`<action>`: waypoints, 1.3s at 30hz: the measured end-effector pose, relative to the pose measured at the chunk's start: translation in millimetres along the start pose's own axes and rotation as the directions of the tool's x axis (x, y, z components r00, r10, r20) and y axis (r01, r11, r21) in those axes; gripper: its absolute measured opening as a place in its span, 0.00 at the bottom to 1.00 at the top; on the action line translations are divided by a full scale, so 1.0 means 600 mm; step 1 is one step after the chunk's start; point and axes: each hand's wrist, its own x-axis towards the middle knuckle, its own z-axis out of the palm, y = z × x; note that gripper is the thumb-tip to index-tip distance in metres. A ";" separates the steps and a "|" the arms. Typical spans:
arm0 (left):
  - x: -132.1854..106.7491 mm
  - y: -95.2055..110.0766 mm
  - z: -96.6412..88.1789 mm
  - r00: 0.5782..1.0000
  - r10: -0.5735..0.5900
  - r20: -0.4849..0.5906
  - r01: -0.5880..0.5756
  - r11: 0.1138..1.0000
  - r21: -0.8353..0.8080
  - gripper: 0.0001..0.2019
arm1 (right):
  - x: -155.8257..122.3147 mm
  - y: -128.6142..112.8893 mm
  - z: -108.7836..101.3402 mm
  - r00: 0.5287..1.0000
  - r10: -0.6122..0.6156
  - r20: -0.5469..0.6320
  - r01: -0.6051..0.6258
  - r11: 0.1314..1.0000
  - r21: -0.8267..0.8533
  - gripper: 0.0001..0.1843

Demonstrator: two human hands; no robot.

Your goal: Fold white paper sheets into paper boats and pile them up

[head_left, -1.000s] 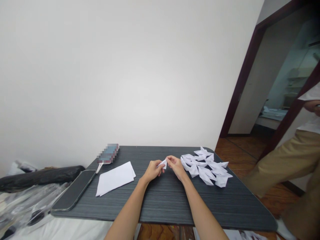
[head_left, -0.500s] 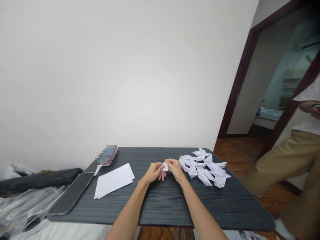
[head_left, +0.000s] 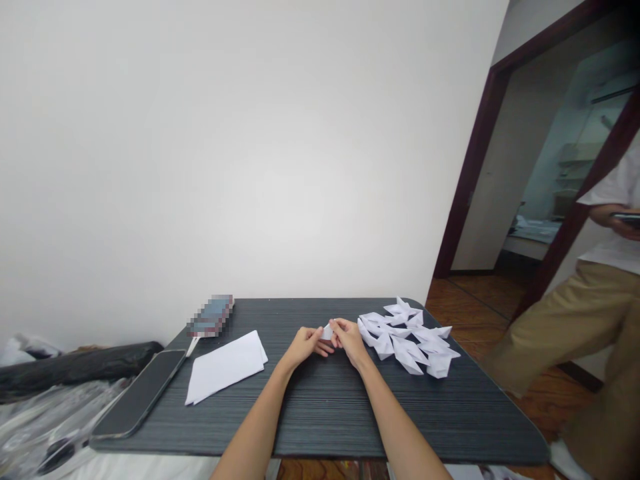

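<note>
Plain white wall fills the background, with a dark-framed doorway (head_left: 480,167) at right. Dark, fine-striped worktop (head_left: 320,413) in the foreground, seen from the head camera.

Left hand (head_left: 303,347) and right hand (head_left: 350,340) meet near the centre of the worktop, just above its surface. Between them sits a small folded piece of white paper (head_left: 327,331); the fingers of both hands are drawn in narrow and pinch it from either side, thumb against fingertips. Only a small triangular corner of the paper shows between the hands; the rest is hidden by them.

Pile of folded white paper shapes (head_left: 407,337), pointed and overlapping, lies just beside the right hand, toward the right edge of the worktop. Stack of flat white paper sheets (head_left: 226,367) lies on the left side, near the left hand but apart from it. Dark phone (head_left: 139,393) lies face up at the left edge of the worktop, beside the sheets. Blurred rectangular object (head_left: 211,315) rests near the far left corner; what it is cannot be told.

Another person (head_left: 595,313) in a white shirt and tan trousers stands at the far right, well apart from the worktop, holding a dark flat device.
</note>
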 end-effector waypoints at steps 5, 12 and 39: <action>-0.009 0.018 -0.002 1.000 -0.015 -0.020 0.013 0.997 -0.071 0.21 | 0.002 -0.004 0.003 0.992 -0.079 0.094 0.072 0.994 0.078 0.16; -0.010 0.017 -0.002 0.997 0.073 -0.018 -0.073 0.996 -0.048 0.24 | 0.000 -0.006 -0.003 0.984 -0.041 0.175 0.023 0.994 0.103 0.19; 0.000 0.016 -0.004 0.969 0.045 -0.241 -0.088 0.982 -0.168 0.15 | -0.001 -0.001 -0.001 0.950 -0.293 0.103 0.311 0.899 -0.308 0.13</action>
